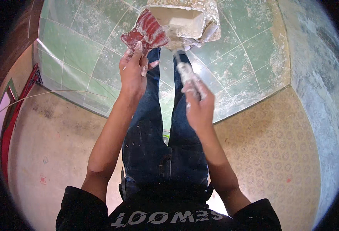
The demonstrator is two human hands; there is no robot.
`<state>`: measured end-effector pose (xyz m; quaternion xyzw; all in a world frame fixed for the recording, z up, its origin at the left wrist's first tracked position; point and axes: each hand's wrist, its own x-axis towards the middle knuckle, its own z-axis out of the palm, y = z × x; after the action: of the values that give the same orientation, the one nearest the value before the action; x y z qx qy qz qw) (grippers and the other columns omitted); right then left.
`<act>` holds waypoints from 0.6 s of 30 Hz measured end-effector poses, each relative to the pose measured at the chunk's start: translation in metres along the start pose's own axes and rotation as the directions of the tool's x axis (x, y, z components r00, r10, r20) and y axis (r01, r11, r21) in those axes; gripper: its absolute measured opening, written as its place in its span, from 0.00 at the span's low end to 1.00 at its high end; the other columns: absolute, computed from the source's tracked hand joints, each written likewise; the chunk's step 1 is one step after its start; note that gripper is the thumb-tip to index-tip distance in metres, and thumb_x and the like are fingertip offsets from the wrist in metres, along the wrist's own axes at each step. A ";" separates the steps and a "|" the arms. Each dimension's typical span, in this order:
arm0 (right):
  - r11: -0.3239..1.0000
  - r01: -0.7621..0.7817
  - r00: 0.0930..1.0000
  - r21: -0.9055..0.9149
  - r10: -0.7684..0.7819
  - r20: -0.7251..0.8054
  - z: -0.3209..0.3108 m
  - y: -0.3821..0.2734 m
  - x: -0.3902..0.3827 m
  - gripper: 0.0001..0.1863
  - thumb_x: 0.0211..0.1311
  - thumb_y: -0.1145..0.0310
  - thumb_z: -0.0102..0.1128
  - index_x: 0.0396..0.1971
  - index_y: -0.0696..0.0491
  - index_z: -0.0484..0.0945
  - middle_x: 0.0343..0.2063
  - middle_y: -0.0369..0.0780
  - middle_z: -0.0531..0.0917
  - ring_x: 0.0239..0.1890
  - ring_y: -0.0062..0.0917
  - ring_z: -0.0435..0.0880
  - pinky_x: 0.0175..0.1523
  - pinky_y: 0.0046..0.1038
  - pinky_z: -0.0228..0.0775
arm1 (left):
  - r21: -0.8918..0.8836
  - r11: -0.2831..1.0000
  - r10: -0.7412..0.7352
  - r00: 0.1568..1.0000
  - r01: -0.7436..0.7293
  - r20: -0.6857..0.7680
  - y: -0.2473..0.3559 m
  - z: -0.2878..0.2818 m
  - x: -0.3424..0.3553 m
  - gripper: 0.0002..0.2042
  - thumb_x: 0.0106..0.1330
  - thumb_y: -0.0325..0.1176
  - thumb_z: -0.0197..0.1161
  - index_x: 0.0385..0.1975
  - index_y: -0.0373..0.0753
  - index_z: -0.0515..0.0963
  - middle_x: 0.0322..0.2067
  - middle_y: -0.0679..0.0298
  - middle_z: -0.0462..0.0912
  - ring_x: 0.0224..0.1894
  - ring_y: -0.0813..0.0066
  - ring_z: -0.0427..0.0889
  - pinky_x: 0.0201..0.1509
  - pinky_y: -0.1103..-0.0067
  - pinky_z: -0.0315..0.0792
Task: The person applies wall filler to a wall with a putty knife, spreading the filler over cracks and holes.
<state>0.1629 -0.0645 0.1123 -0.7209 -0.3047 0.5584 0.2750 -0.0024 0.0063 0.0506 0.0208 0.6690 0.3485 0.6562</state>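
My left hand (134, 73) grips a red plastic spreader (148, 29) by its lower edge. Whitish paste streaks the spreader's face. In my right hand (200, 100) is a putty knife (184, 71), its handle crusted with white. The knife points away from me, and its paste-coated blade end is close to the red spreader's right edge; whether the two touch I cannot tell. Just beyond both tools stands a rectangular tub (205, 21) with cream-coloured paste coating its inside. A crumpled, pale wrapping (208, 34) lies against the tub's near right corner.
Green floor tiles (235, 65) spotted with white residue surround the tub. Nearer me, a patterned tan floor (269, 154) begins at the tile edge. A mottled grey-blue wall (319, 77) runs along the right. My jeans-clad legs (146, 115) stand between my arms. A thin cord (54, 91) crosses at left.
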 end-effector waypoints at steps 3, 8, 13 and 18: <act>0.998 -0.055 0.998 0.019 0.055 -0.001 0.009 0.021 0.005 0.13 0.70 0.70 0.52 0.46 0.62 0.80 0.30 0.35 0.79 0.31 0.14 0.73 0.39 0.21 0.68 | -0.094 0.990 -0.101 0.991 0.110 0.093 -0.001 0.000 -0.003 0.07 0.76 0.34 0.52 0.44 0.39 0.74 0.23 0.74 0.73 0.13 0.88 0.61 0.38 0.76 0.79; 0.753 -0.272 0.922 0.600 0.382 -0.060 -0.008 0.044 0.047 0.14 0.76 0.62 0.47 0.44 0.57 0.77 0.25 0.35 0.80 0.21 0.12 0.71 0.24 0.18 0.61 | -0.270 0.954 -0.103 0.988 0.131 0.115 0.010 -0.011 -0.002 0.06 0.76 0.32 0.51 0.42 0.39 0.73 0.24 0.71 0.74 0.12 0.87 0.60 0.39 0.77 0.78; 0.838 -0.383 0.923 0.389 0.360 0.132 -0.019 0.081 0.043 0.20 0.76 0.58 0.49 0.50 0.61 0.77 0.28 0.42 0.85 0.16 0.12 0.68 0.20 0.19 0.59 | -0.326 0.936 -0.061 0.974 0.132 0.218 0.019 -0.032 0.006 0.06 0.76 0.30 0.50 0.40 0.37 0.73 0.22 0.70 0.72 0.14 0.85 0.61 0.44 0.80 0.76; 0.810 -0.490 0.871 0.323 0.471 0.141 -0.039 0.096 0.016 0.19 0.74 0.59 0.53 0.48 0.62 0.79 0.28 0.42 0.86 0.15 0.12 0.66 0.19 0.19 0.56 | -0.269 0.959 -0.065 0.993 0.089 0.096 0.026 -0.031 0.001 0.07 0.76 0.32 0.51 0.41 0.37 0.74 0.23 0.70 0.74 0.14 0.86 0.62 0.47 0.80 0.76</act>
<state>0.2164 -0.1187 0.0402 -0.6986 -0.0162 0.6740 0.2396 -0.0413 0.0127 0.0593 -0.0808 0.5860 0.4100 0.6943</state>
